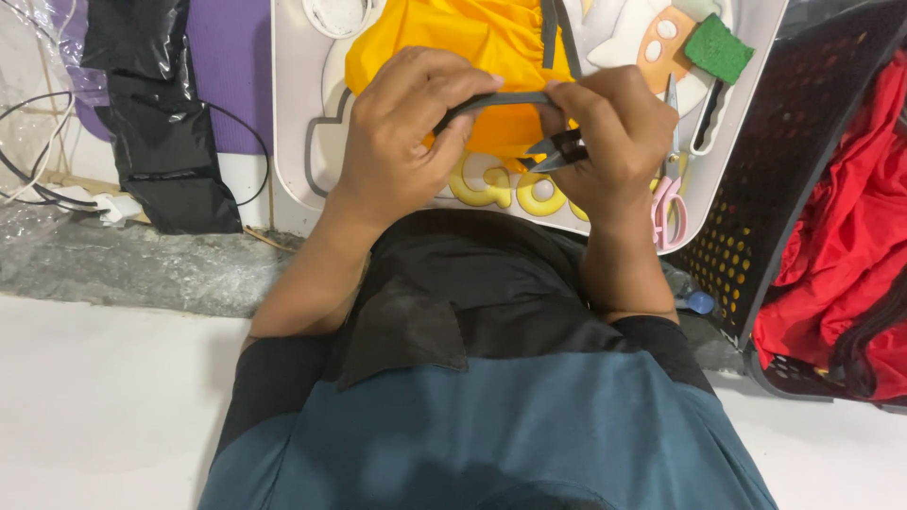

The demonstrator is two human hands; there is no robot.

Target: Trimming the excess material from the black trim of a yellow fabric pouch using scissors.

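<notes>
White lap tray [293, 113] over the knees, yellow fabric [444, 47] piled on it; a dark strap [496, 98] is pinched taut between left hand [402, 132] and right hand [614, 142], thread snips [557, 151] clenched underneath. Blades that near the fingertips, a slip and skin or strap could get nicked

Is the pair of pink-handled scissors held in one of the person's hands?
No, the pink-handled scissors lie on the white tray, while the right hand holds small black snips.
</notes>
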